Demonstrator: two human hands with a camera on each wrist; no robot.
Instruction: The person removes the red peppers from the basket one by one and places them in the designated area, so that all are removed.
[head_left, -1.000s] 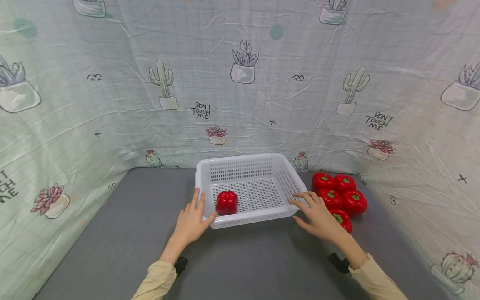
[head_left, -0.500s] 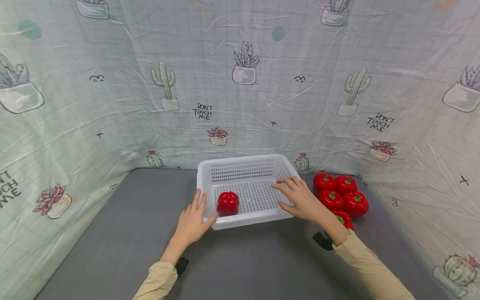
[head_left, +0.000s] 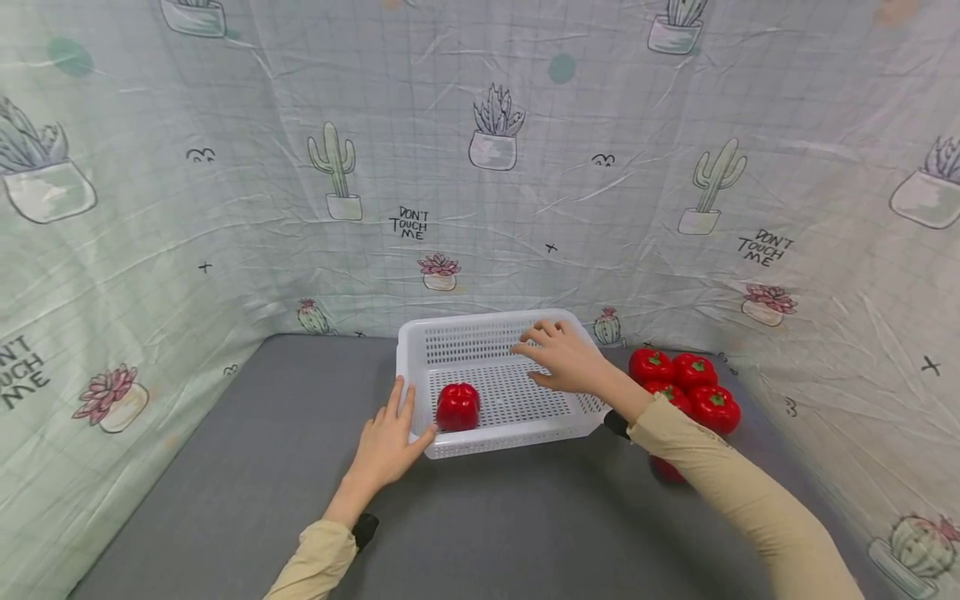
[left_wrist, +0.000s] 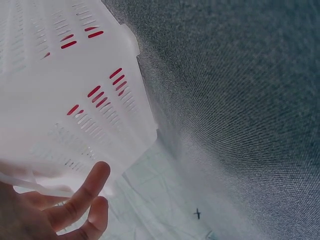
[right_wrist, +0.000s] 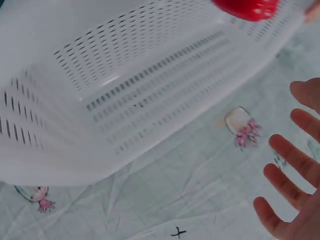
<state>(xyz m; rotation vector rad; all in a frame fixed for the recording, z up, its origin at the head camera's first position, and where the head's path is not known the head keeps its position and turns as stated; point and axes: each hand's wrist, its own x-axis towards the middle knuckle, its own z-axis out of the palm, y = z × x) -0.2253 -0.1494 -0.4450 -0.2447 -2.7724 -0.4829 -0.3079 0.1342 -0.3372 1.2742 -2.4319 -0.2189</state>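
A white slotted plastic basket point(head_left: 491, 439) stands on the grey table, with one red bell pepper point(head_left: 457, 408) in its front left corner. My left hand point(head_left: 384, 447) rests at that corner, fingers extended along the left side and thumb over the front rim. In the left wrist view, fingers point(left_wrist: 82, 192) lie close against the outer wall, and red shows through the slots. Above the right part of the basket hovers my right hand point(head_left: 566, 358), holding nothing. Its fingers point(right_wrist: 295, 162) are spread and slightly bent in the right wrist view.
Several more red bell peppers point(head_left: 714, 408) sit grouped on the table to the right of the basket, some partly hidden by my right sleeve point(head_left: 720, 475). Behind and at both sides hangs a pale curtain point(head_left: 258, 225) printed with cacti.
My right hand has moved from the basket's front right corner, leftward and farther back over the basket. My left hand keeps its place at the corner, and the pepper inside stays put.
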